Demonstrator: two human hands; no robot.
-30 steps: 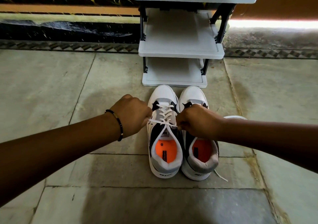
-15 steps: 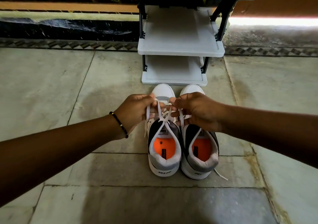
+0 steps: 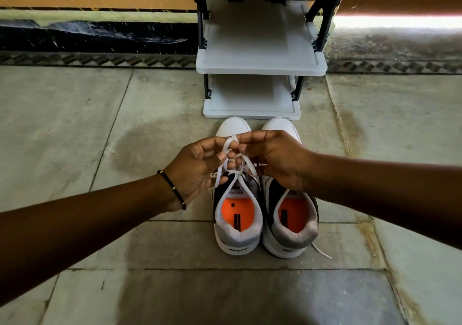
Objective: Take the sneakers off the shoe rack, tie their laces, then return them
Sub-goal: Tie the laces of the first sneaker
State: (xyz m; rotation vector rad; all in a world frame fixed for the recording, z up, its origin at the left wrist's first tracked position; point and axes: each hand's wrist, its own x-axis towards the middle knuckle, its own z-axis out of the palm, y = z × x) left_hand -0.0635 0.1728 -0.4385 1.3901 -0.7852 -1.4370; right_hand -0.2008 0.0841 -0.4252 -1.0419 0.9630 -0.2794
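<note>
Two white, grey and black sneakers with orange insoles stand side by side on the floor, heels toward me: the left sneaker (image 3: 237, 227) and the right sneaker (image 3: 291, 227). Both hands meet above the left sneaker's tongue. My left hand (image 3: 197, 167) pinches a white lace (image 3: 228, 150) bent into a loop. My right hand (image 3: 272, 158) holds the other lace end against that loop. The lace strands run down to a first knot over the tongue. A loose lace end (image 3: 321, 249) of the right sneaker trails on the floor by its heel.
A grey shoe rack (image 3: 260, 67) with black side posts stands right behind the sneakers' toes, its visible shelves bare. Stone floor tiles (image 3: 100, 130) spread all around. A dark patterned wall base (image 3: 95, 37) runs along the back.
My hands first pulled the lace ends apart sideways over the left sneaker, then came together and rose. They now hold a loop above the tongue.
</note>
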